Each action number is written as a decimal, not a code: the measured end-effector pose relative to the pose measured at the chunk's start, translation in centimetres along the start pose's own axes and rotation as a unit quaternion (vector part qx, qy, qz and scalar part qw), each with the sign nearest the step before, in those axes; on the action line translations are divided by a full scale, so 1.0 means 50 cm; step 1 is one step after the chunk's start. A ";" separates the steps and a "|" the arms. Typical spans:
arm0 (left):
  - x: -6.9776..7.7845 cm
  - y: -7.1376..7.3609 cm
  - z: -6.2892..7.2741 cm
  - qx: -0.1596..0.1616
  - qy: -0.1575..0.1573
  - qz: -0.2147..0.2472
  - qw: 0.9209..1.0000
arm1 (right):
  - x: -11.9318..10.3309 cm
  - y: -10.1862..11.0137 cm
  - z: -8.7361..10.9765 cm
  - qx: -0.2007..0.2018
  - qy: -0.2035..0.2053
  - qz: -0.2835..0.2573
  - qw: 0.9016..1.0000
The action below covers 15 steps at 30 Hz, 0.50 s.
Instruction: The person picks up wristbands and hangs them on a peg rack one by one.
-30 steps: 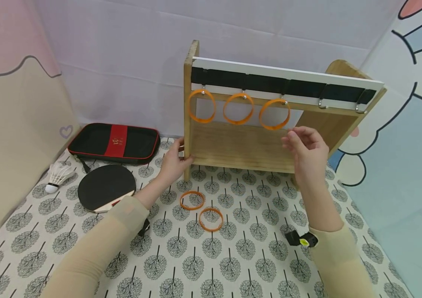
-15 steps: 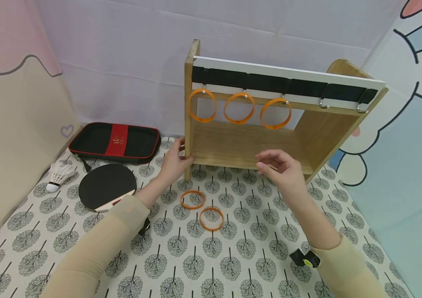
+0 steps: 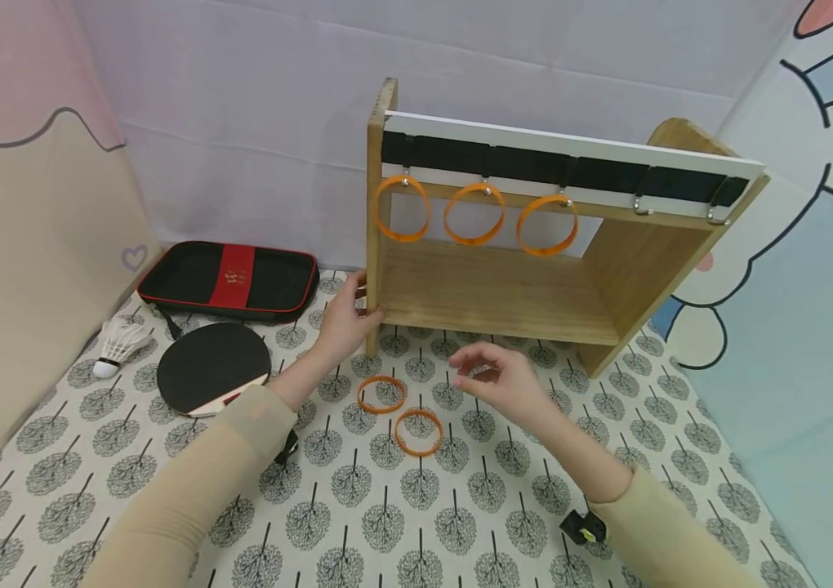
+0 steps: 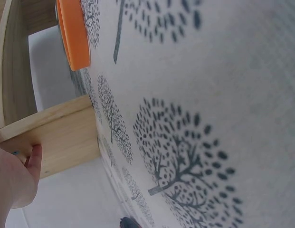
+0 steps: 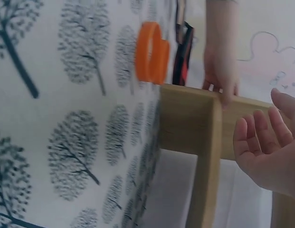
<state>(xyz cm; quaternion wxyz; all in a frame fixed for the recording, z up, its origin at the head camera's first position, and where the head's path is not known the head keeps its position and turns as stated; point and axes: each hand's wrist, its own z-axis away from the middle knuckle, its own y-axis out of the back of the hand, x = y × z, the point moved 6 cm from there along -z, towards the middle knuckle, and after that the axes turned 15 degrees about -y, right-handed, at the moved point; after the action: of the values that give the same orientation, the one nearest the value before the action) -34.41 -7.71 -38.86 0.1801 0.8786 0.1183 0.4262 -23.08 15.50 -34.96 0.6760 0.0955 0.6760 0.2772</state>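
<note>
My left hand (image 3: 343,322) grips the lower left side panel of a wooden rack (image 3: 490,290), thumb in front and fingers behind the panel. From the rack's top strip hang three orange rings, one (image 3: 403,238) at the left, one (image 3: 474,241) in the middle and one (image 3: 547,251) at the right, each on a metal hook. Two more orange rings lie on the cloth, one (image 3: 381,411) nearer the rack and one (image 3: 420,454) nearer me. My right hand (image 3: 508,380) hovers to the right of these two, fingers loosely bent, holding nothing.
Two bare hooks, one (image 3: 640,207) left of the other (image 3: 716,217), are on the strip's right part. At the left lie a black-and-red case (image 3: 199,278), a table tennis bat (image 3: 212,367) and a shuttlecock (image 3: 118,343). Printed curtains stand behind and at both sides.
My right hand has moved down and left, from below the third hanging ring toward the two rings on the cloth. The left hand keeps its grip on the rack.
</note>
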 end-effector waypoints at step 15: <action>-0.001 -0.001 -0.001 0.002 0.002 0.009 1.000 | 0.078 -0.111 -0.045 -0.078 0.011 0.131 0.988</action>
<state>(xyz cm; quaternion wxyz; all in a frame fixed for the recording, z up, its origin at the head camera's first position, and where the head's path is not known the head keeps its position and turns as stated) -34.47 -7.69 -38.90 0.1740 0.8792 0.1113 0.4293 -24.16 12.30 -41.28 0.6319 0.1271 0.6411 0.4167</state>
